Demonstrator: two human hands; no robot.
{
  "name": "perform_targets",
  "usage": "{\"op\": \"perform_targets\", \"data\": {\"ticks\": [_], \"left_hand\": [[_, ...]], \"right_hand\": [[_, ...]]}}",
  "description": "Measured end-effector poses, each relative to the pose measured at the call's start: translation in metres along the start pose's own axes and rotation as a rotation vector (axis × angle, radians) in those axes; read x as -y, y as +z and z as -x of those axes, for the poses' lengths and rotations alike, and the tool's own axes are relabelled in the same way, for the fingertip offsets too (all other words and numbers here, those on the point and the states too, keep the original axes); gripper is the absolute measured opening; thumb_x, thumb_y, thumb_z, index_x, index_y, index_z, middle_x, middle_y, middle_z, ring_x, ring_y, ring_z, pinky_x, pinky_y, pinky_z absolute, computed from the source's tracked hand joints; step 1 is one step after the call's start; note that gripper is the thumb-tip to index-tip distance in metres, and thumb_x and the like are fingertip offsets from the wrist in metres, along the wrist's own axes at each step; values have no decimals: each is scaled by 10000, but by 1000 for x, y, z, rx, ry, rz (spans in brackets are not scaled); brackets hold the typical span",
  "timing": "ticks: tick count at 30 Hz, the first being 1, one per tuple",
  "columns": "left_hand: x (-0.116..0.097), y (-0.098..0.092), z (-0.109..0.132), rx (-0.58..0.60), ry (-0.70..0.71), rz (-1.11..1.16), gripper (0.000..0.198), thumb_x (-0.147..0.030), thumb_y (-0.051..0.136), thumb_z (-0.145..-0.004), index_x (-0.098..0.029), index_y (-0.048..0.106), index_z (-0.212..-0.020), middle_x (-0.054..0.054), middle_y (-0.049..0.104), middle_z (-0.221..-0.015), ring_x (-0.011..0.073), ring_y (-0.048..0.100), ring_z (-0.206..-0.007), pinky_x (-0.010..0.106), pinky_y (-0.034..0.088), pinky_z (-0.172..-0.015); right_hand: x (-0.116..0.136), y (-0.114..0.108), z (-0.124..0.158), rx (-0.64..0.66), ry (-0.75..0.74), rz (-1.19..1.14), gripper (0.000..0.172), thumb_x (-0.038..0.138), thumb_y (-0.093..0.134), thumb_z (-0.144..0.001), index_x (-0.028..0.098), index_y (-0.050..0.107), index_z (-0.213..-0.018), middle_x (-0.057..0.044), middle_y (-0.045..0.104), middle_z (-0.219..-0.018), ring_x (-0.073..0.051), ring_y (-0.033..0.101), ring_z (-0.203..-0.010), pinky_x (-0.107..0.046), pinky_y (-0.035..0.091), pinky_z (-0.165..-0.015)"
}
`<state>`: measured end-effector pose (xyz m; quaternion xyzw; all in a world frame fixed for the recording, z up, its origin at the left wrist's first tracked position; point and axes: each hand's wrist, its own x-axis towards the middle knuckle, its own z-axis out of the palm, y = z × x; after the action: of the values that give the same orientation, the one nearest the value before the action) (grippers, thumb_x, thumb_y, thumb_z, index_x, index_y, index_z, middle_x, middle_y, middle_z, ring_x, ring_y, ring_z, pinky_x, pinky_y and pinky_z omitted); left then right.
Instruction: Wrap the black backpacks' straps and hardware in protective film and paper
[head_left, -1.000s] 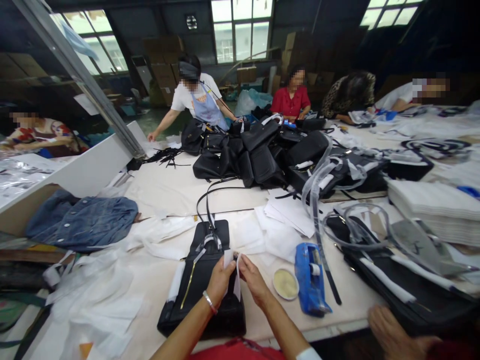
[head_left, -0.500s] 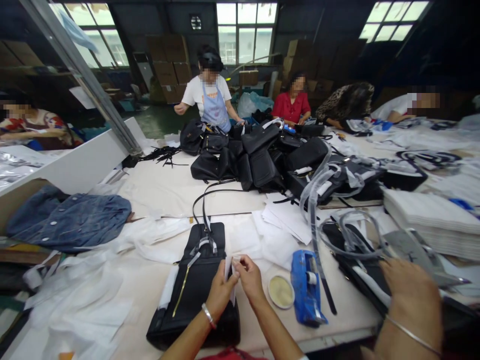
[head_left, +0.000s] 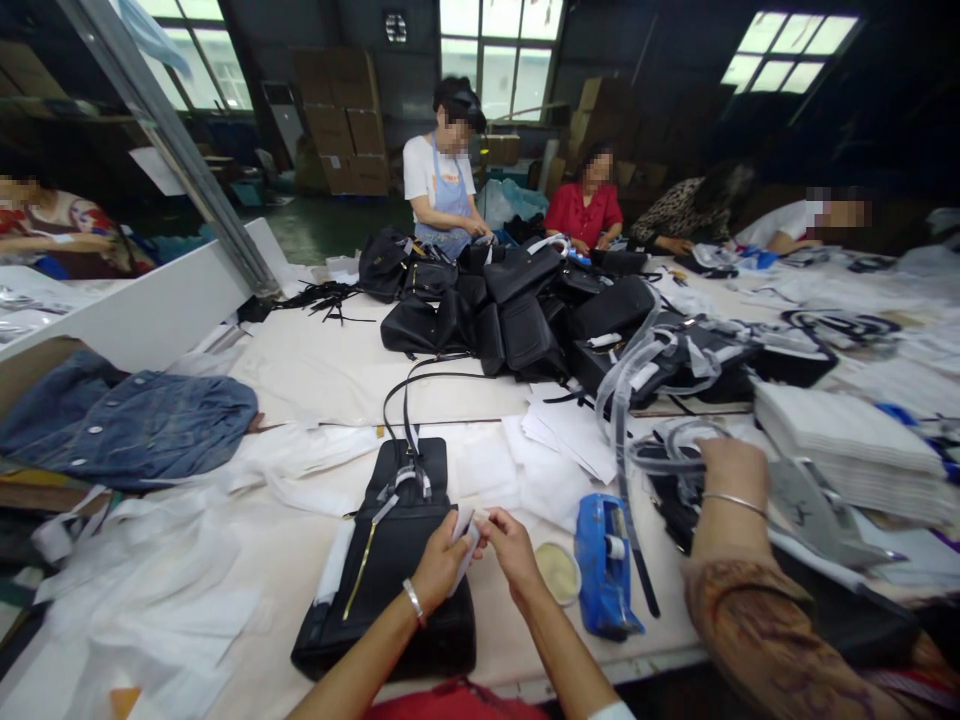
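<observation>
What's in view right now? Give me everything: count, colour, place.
Zipped bag: 1, black, beneath the hands
Paper slip: at least 1, white, in left hand
Tape dispenser: 1, blue, right of zipped bag
Round dish: 1, yellowish inside, beside dispenser
Heaped bags: many, black, far side of tabletop
Loose sheets: several, white, beyond dispenser
Sheet stack: 1, white, right
Denim garment: 1, blue, left
Tabletop: at least 1, cream, under these
Post: 1, grey, left
Cardboard boxes: several, brown, back
Windows: 3, pale, back wall
Co-workers: 5, mixed clothing, left and far side
Co-worker's forearm: 1, brown patterned sleeve, right
Left hand: 1, silver bracelet, over zipped bag
Right hand: 1, bare, fingertips at slip
</observation>
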<state>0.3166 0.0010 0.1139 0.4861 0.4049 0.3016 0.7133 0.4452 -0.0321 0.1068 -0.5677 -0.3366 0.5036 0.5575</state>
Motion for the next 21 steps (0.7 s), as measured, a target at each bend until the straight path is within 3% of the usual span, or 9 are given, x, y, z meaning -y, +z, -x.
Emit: {"op": "perform_targets", "data": {"ticks": [5, 10, 17, 21], "left_hand": [[9, 10, 3, -183, 124, -191, 242, -374, 549, -799, -184, 573, -946, 61, 644, -916, 198, 616, -806, 300, 474, -723], [11, 20, 7, -332, 172, -253, 250, -387, 530, -817, -197, 533, -980, 83, 661, -948, 221, 620, -872, 311, 457, -767], [2, 17, 8, -241, 251, -492, 157, -352, 458, -858, -229, 553, -885, 29, 630, -792, 184, 584, -714, 263, 398, -664], [6, 13, 2, -157, 238, -463, 168, -337, 433, -865, -224, 556, -840, 11, 594, -718, 161, 550, -640, 242, 392, -614]], "right_hand": [[-7, 5, -3, -175, -26, 186, 273, 452, 619, -725, 195, 559, -654, 15, 571, -631, -159, 543, -627, -254, 442, -587], [-11, 7, -6, -184, 45, 144, 256, 424, 623, -721, 192, 539, -656, 25, 564, -574, -145, 542, -544, -255, 439, -532], [-17, 8, -8, -178, 304, -259, 321, 426, 710, -627, 163, 529, -654, 44, 506, -477, -99, 488, -432, -216, 379, -445], [-19, 12, -7, -173, 307, -389, 379, 480, 720, -633, 153, 538, -694, 45, 507, -486, -90, 477, -416, -230, 420, -451]]}}
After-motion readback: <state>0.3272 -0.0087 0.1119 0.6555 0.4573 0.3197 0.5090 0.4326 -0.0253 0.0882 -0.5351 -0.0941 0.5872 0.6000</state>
